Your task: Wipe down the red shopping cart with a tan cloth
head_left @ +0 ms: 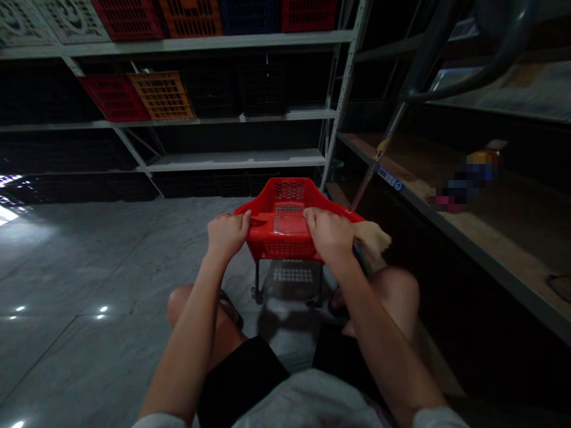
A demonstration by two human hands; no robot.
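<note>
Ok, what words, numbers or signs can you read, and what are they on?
No word or number can be read for sure.
Blue-and-white label on the front edge of the wooden shelf: its print is too small and blurred; a round mark at one end may be an arrow.
White crates, top left: a curly shape, too dim to call a number.
Clear panel on the red cart: no readable writing.

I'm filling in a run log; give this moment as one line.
left hand: grips red cart handle | right hand: grips same handle | cart: upright on floor | ahead: shelving with crates
</note>
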